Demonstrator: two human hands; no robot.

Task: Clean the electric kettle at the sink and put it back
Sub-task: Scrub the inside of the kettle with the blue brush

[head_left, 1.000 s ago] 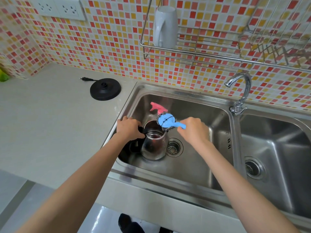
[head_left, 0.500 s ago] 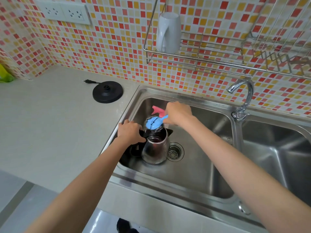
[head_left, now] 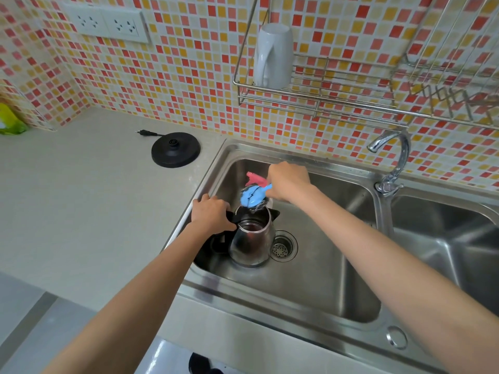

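Kettle base (head_left: pixel 175 149) is sitting on the counter, well up-left of the left hand, with its plug lying loose. Left hand (head_left: pixel 212 213) is curling over the black handle of the kettle (head_left: pixel 252 238), gripping it. The kettle is standing upright in the left sink (head_left: pixel 318 265) basin, mouth uncovered, just below both hands. Scrubber (head_left: pixel 252 197), blue-handled with a wire pad, is hanging at the far edge of the kettle mouth; can't tell if it is touching the rim. Pink cloth (head_left: pixel 255 178) is lying just behind it. Right hand (head_left: pixel 287 183) is wrapping its fingers round the scrubber's blue handle. Drain (head_left: pixel 282 245) is sitting just below the right hand, beside the kettle. Faucet (head_left: pixel 391 160) is well right of it.

Likely step: getting the pad inside to scrub. To do it well, the left hand should be bracing the handle hard so the kettle isn't tipping. The right hand should be angling the pad down through the mouth, then circling the walls and floor.
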